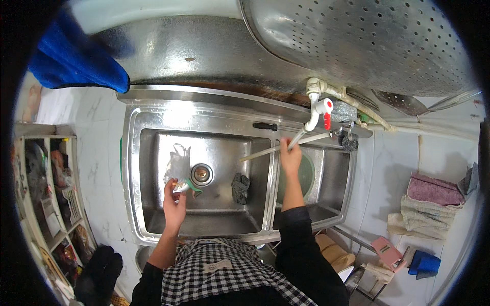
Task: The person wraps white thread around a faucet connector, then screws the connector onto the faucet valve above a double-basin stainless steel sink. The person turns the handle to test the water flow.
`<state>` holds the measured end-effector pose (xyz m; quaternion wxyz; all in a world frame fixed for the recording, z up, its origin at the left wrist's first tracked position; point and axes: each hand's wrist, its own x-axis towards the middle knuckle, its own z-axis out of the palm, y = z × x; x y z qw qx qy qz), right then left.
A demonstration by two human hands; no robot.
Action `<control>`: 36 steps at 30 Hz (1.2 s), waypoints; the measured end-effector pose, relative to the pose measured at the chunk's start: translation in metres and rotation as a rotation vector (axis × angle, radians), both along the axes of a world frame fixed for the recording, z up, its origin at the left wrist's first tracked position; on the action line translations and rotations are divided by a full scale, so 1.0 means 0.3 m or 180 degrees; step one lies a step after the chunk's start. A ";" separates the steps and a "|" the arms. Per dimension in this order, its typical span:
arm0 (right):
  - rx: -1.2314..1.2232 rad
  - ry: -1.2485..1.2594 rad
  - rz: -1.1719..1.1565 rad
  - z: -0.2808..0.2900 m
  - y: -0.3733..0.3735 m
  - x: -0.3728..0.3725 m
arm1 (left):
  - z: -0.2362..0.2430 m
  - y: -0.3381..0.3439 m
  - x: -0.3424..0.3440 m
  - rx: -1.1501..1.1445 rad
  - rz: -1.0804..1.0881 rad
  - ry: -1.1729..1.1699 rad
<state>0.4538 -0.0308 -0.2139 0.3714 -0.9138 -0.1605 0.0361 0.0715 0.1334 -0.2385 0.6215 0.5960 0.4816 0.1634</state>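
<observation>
Over the left basin of the steel sink point(214, 203), my left hand point(174, 205) pinches a small crumpled white and green piece point(188, 186), perhaps wrapper scraps. Just beyond those fingers lies a clear plastic bag point(178, 162), beside the round drain point(201, 174). My right hand point(291, 160) is closed around the end of the white tap pipe point(310, 122), near the divider between the basins. Part of the pipe is hidden by the fingers. A thin pale tube point(260, 153) runs past this hand into the left basin. A dark grey rag point(240, 187) lies at that basin's right.
A red-handled valve point(326, 121) sits on the tap. In the right basin is a round greenish basin point(307, 176). A black-handled tool point(264, 126) lies on the back ledge, and a dark scrubber point(349, 143) hangs at right. A large perforated metal pan point(357, 35) overhangs the back.
</observation>
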 end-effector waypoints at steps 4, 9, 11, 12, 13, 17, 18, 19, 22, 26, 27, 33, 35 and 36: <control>-0.0584 0.0244 -0.0166 -0.010 -0.088 -0.071 | -0.014 -0.003 -0.004 0.0055 -0.0037 -0.0060; 0.0010 0.1036 -0.0257 0.053 -0.058 -0.165 | -0.014 -0.003 0.010 -0.0018 -0.0051 -0.0078; 0.0662 0.2070 -0.0602 0.054 -0.020 -0.207 | -0.009 -0.004 0.015 0.0001 -0.0027 -0.0133; 0.0979 0.2145 -0.0611 0.051 0.006 -0.218 | -0.005 -0.005 0.016 -0.0002 -0.0038 -0.0068; 0.0870 0.1399 -0.0421 0.053 0.030 -0.214 | -0.002 -0.004 0.017 -0.0001 -0.0033 -0.0071; 0.1129 -0.0372 -0.0332 0.120 0.118 -0.112 | 0.007 0.002 0.006 0.0174 0.0022 -0.0176; 0.1250 -0.0622 -0.0526 0.152 0.138 -0.071 | 0.008 0.004 0.000 0.0152 0.0042 -0.0029; 0.1233 -0.0795 -0.0318 0.188 0.151 -0.040 | 0.006 0.008 -0.003 0.0131 0.0048 0.0015; 0.1084 -0.0851 -0.0304 0.290 0.199 0.048 | -0.013 0.015 0.004 0.0087 0.0054 0.0033; 0.0545 -0.1569 -0.0475 0.339 0.284 0.077 | -0.035 0.014 0.019 -0.0086 0.0081 -0.0119; 0.0428 -0.1909 -0.0486 0.342 0.301 0.079 | -0.039 0.014 0.022 -0.0072 0.0063 -0.0051; 0.0544 -0.2119 -0.0490 0.335 0.326 0.087 | -0.075 0.021 0.040 -0.0179 0.0008 0.0049; 0.0664 -0.2024 -0.0511 0.334 0.324 0.087 | -0.090 0.025 0.049 -0.0141 -0.0010 0.0008; 0.0691 -0.2010 -0.0474 0.334 0.323 0.086 | -0.094 0.026 0.054 -0.0141 0.0008 -0.0063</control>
